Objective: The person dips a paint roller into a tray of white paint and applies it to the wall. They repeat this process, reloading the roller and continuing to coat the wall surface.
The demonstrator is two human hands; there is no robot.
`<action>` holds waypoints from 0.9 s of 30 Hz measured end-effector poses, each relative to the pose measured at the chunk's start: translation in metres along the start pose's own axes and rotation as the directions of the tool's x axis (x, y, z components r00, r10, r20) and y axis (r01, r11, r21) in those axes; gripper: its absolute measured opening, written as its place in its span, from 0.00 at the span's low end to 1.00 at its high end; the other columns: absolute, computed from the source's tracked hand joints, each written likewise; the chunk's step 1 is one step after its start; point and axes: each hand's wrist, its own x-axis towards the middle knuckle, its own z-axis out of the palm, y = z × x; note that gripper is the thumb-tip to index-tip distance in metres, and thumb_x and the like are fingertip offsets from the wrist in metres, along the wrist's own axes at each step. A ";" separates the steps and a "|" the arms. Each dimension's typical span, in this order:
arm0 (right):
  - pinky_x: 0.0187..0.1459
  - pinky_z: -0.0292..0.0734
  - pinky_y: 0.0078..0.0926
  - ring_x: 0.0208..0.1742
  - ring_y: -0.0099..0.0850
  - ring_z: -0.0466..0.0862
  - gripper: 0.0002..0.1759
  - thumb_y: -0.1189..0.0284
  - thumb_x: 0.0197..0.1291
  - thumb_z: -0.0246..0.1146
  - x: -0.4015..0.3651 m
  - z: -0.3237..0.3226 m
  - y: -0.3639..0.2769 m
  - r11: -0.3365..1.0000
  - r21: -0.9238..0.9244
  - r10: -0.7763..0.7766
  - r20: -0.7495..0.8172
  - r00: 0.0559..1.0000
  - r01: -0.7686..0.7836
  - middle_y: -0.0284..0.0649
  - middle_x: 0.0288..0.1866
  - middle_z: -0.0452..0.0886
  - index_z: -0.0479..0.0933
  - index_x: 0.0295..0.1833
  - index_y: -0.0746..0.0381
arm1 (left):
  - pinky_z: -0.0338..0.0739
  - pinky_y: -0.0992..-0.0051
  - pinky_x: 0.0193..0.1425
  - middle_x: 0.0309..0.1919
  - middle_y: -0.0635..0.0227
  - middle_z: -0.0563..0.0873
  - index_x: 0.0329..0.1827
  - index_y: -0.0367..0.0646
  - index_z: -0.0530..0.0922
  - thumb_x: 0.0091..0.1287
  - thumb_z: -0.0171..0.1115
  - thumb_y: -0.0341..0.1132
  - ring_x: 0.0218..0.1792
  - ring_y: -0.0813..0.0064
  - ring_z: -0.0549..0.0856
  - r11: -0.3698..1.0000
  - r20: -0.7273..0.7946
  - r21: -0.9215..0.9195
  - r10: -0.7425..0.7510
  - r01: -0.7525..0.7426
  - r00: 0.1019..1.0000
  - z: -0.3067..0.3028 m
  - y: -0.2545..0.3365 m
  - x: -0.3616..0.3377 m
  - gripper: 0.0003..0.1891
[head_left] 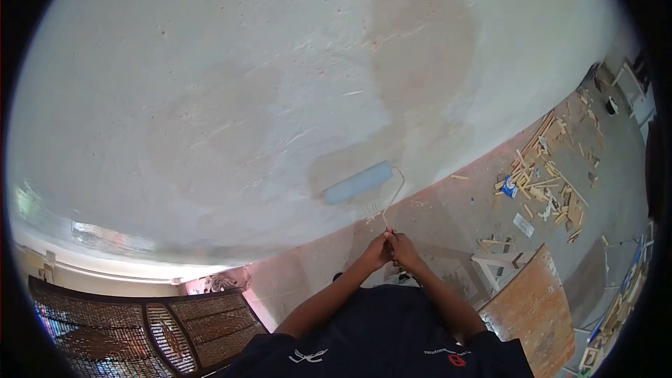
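A paint roller with a light blue sleeve (358,183) lies against, or very near, the pale wall (210,49), its sleeve tilted up to the right. Its bent wire frame runs down to my hands. My left hand (376,252) and my right hand (402,249) are closed together around the handle, which their fingers mostly hide. Around the sleeve the wall has a darker, damp-looking patch, and larger dull patches show higher up.
Wood scraps (553,182) and a blue packet (509,187) litter the floor at right. A wooden board (535,308) on a white support stands close by my right arm. At lower left is a dark woven panel (91,325). Along the wall's foot runs a pinkish floor strip.
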 end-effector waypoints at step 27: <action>0.21 0.74 0.30 0.16 0.33 0.79 0.19 0.64 0.54 0.61 -0.024 -0.023 -0.039 0.997 -0.027 -0.074 0.031 0.997 0.075 0.46 0.17 0.76 0.73 0.24 0.72 | 0.73 0.72 0.41 0.29 0.73 0.79 0.41 0.50 0.75 0.69 0.44 0.59 0.31 0.75 0.79 0.944 0.078 -0.206 -0.248 0.259 0.966 0.009 0.006 -0.019 0.22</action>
